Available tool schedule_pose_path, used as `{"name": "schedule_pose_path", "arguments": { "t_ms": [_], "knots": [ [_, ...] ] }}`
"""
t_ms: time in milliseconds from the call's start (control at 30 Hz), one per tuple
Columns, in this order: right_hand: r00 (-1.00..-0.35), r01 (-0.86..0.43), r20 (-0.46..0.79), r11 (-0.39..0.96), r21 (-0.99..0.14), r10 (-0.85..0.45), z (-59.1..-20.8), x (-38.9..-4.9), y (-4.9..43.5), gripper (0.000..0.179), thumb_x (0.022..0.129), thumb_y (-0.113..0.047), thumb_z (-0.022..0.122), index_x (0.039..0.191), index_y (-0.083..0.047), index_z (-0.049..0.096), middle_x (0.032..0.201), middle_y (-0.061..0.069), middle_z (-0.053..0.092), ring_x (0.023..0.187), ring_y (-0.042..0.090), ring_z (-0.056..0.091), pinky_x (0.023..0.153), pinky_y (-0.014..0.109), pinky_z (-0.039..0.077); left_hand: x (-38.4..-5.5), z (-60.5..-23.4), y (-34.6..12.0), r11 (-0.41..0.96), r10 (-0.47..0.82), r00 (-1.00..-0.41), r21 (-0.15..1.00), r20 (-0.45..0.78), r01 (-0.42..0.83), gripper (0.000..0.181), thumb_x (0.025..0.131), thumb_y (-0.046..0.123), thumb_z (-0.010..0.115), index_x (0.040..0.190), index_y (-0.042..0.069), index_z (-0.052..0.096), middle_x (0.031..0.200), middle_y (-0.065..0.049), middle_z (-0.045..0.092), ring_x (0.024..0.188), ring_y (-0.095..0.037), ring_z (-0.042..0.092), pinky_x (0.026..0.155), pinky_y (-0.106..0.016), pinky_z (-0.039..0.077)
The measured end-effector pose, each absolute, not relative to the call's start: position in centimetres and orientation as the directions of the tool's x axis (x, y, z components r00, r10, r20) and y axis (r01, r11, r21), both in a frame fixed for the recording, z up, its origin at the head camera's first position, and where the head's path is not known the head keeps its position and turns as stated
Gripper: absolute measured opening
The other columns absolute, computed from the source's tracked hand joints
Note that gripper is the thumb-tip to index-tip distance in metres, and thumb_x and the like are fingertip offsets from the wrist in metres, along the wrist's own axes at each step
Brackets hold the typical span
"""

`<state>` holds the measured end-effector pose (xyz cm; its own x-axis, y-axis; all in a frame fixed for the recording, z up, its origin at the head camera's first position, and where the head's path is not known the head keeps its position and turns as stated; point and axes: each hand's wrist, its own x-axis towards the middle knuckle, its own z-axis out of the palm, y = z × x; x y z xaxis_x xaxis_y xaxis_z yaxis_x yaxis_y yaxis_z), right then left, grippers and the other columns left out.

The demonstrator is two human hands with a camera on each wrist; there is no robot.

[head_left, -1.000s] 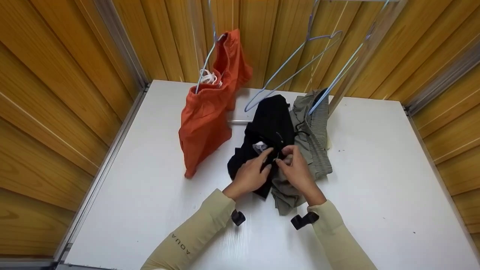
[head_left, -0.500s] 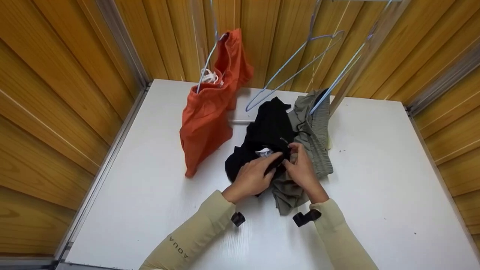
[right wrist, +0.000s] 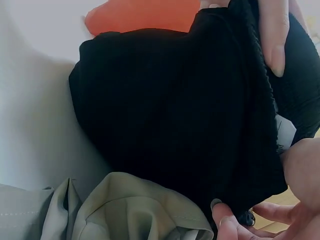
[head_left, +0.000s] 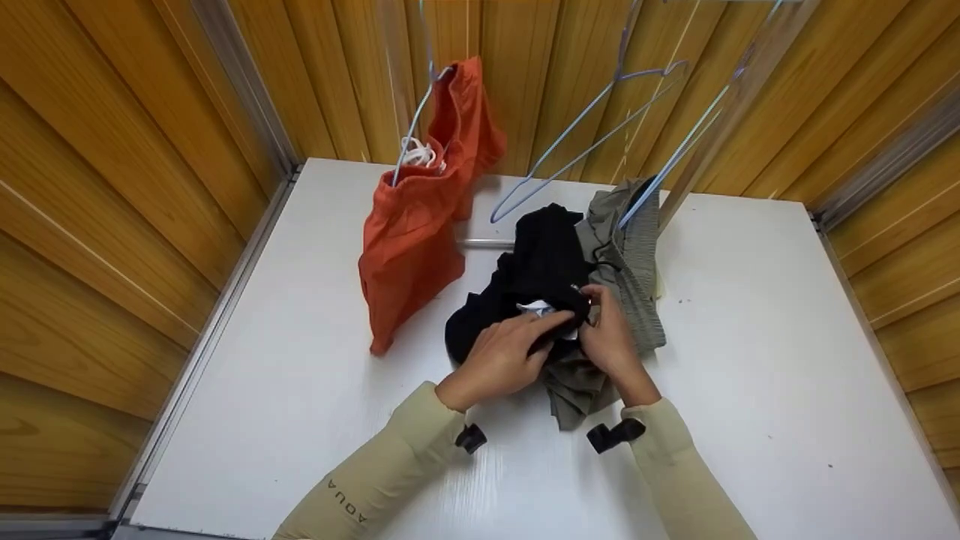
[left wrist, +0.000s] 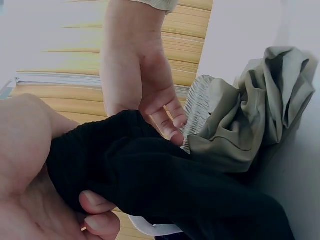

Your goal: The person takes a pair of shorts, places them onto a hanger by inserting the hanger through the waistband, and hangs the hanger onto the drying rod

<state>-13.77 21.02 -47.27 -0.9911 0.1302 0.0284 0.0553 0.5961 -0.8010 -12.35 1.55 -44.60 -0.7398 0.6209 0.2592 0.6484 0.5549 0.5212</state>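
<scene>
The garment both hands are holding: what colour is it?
The garment is black; the right wrist view shows it best.

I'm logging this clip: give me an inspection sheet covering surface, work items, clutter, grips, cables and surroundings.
Surface: white table, wide bare areas on both sides.
Work items: black garment held at its opening, a white label showing inside; it overlaps the grey-green garment in the head view.
Clutter: a few small dark specks at the right.
Grips: left hand and right hand both hold the black garment's edge.
Cables: nothing seen.
Surroundings: wood-look panels; an orange garment and the grey-green one are on hangers; a bare blue hanger sits between them.
</scene>
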Motion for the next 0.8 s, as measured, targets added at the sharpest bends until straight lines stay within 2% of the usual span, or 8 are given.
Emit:
{"name": "schedule_pose_path", "arguments": {
  "t_ms": [267, 500, 633, 733, 800],
  "knots": [
    [-0.990, 0.076, 0.015, 0.630, -0.772, 0.138, -47.0, -13.8, 21.3, 0.045, 0.085, 0.002, 0.050, 0.130, -0.003, 0.050, 0.127, 0.020, 0.055, 0.081, 0.027, 0.051, 0.076, 0.034, 0.039, -12.0, -43.6, 1.2, 0.555, 0.612, -0.740, 0.515, 0.280, 0.653, 0.052, 0.093, 0.012, 0.056, 0.141, 0.033, 0.048, 0.122, 0.002, 0.064, 0.102, -0.015, 0.064, 0.073, -0.033, 0.054],
    [-0.990, 0.105, -0.021, 0.635, -0.766, 0.139, -47.0, -13.7, 21.7, 0.048, 0.083, 0.004, 0.049, 0.130, -0.006, 0.052, 0.119, 0.021, 0.052, 0.069, 0.020, 0.047, 0.065, 0.030, 0.039, -11.7, -42.8, 1.2, 0.569, 0.592, -0.738, 0.481, 0.324, 0.667, 0.053, 0.089, 0.009, 0.057, 0.137, 0.031, 0.053, 0.118, 0.002, 0.066, 0.090, -0.016, 0.065, 0.064, -0.031, 0.053],
    [-0.990, 0.101, -0.014, 0.628, -0.771, 0.142, -47.1, -13.8, 22.0, 0.047, 0.083, 0.003, 0.050, 0.129, -0.004, 0.053, 0.123, 0.022, 0.052, 0.082, 0.027, 0.050, 0.076, 0.035, 0.040, -11.6, -42.6, 1.1, 0.565, 0.585, -0.740, 0.487, 0.333, 0.666, 0.051, 0.090, 0.010, 0.057, 0.136, 0.031, 0.054, 0.117, 0.002, 0.066, 0.089, -0.016, 0.065, 0.065, -0.031, 0.053],
    [-0.989, 0.089, 0.002, 0.620, -0.779, 0.145, -47.2, -13.7, 22.2, 0.042, 0.084, 0.000, 0.052, 0.127, -0.002, 0.055, 0.124, 0.023, 0.053, 0.097, 0.033, 0.050, 0.088, 0.042, 0.039, -11.6, -42.5, 0.9, 0.561, 0.579, -0.741, 0.493, 0.340, 0.665, 0.050, 0.091, 0.010, 0.057, 0.136, 0.031, 0.055, 0.113, 0.002, 0.067, 0.081, -0.015, 0.062, 0.062, -0.029, 0.051],
    [-0.988, 0.090, 0.006, 0.616, -0.783, 0.153, -47.3, -13.7, 22.3, 0.040, 0.085, -0.001, 0.053, 0.125, -0.001, 0.056, 0.123, 0.023, 0.054, 0.100, 0.035, 0.050, 0.090, 0.044, 0.039, -11.6, -42.5, 0.8, 0.557, 0.576, -0.739, 0.494, 0.349, 0.668, 0.050, 0.090, 0.009, 0.058, 0.135, 0.031, 0.055, 0.110, 0.001, 0.067, 0.076, -0.014, 0.059, 0.060, -0.028, 0.049]
  ]
}}
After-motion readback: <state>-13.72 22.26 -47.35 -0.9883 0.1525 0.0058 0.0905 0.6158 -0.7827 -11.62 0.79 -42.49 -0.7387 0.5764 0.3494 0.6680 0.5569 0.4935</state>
